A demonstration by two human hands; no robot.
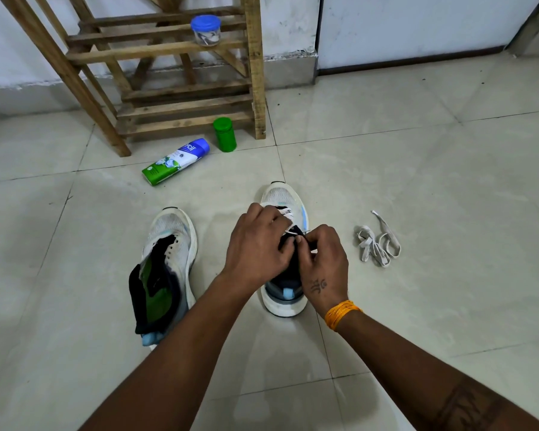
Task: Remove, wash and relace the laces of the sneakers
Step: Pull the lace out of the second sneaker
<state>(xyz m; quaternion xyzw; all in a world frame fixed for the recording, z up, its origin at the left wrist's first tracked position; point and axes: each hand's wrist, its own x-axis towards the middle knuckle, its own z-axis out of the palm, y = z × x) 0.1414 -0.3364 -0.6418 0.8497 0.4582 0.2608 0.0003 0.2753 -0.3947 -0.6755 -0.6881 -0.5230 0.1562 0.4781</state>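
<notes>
Laces (288, 216) on the right-hand sneaker (285, 244) are being worked at the eyelets, directly under both hands. A strand is pinched by the left hand (257, 244), fingers curled over the tongue; another bit of lace is pinched between thumb and fingertips of the right hand (322, 259), just beside the left. Whether lace is being pulled out or threaded in cannot be told from this view. A second lace (377, 242) is seen loose and bunched on the floor, well to the right of the right hand. The other sneaker (165, 269) is seen left of the left hand, unlaced, tongue flopped out, a dark sock stuffed in it.

Risks, as judged: the shoe is not braced, so a hard tug could drag or tip it. A frayed tip could be snagged in an eyelet. An eyelet could be skipped, since the rows are covered by the fingers.

Farther off, beyond the hands: a lying bottle (176, 161), a green jar (224, 134), a wooden rack (181, 73).
</notes>
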